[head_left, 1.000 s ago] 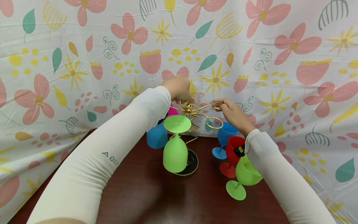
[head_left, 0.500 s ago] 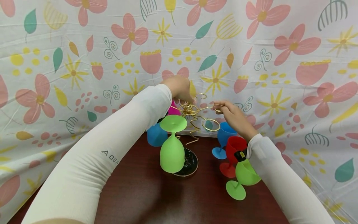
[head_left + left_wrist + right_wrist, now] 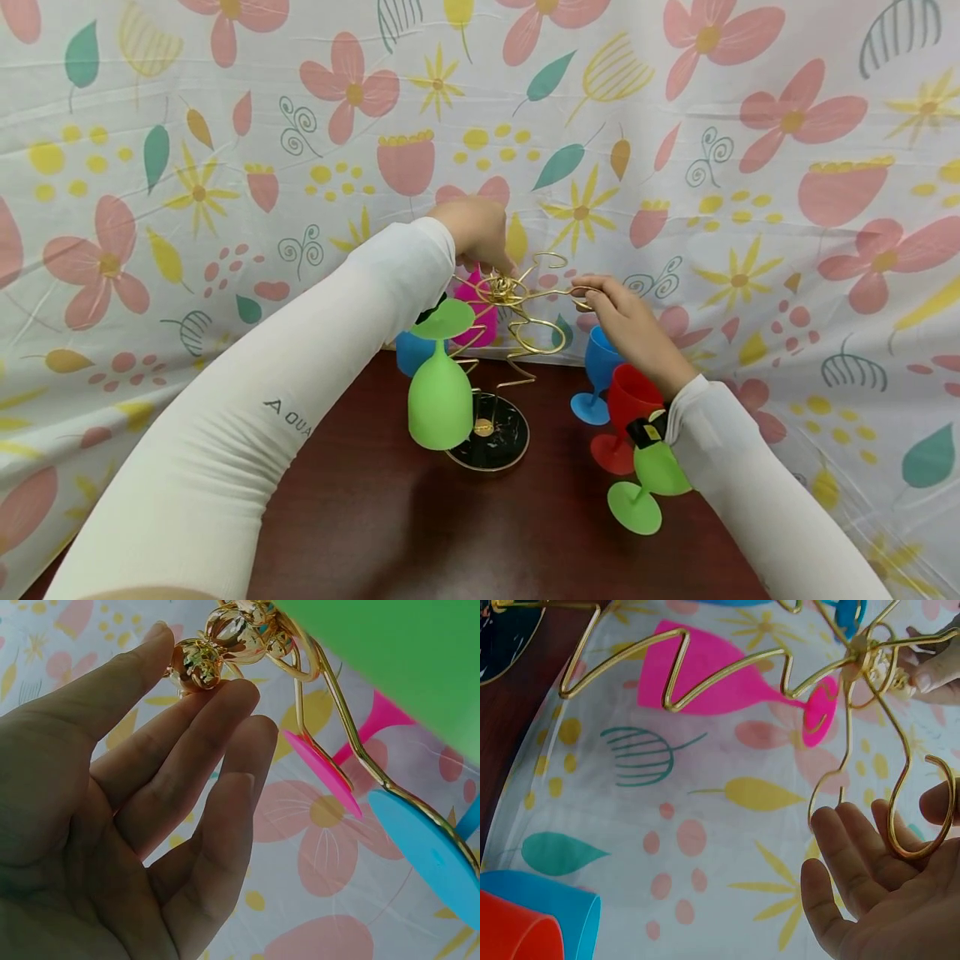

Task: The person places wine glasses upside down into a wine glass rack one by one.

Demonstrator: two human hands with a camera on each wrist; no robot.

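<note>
A gold wire wine glass rack (image 3: 555,292) with a zigzag stem stands on a round black base (image 3: 498,446). At its top, my left hand (image 3: 480,232) pinches the round gold knob (image 3: 196,664) between thumb and index finger. My right hand (image 3: 633,325) holds a hook (image 3: 924,851) on the rack's right side between thumb and fingers. Upside down on other hooks hang a light green wine glass (image 3: 441,408) in front, a magenta one (image 3: 705,671) behind and a blue one (image 3: 416,354), partly hidden by the left sleeve.
To the right, blue (image 3: 602,358), red (image 3: 633,396) and green (image 3: 660,468) wine glasses stand upright on the dark wooden table (image 3: 360,500), the green one partly behind the right forearm. A flowered cloth (image 3: 300,167) hangs close behind the rack.
The rack has turned: the front green glass and front right hook moved left, the back hook moved right. The magenta glass shows more now. Both hands stay near the same places.
</note>
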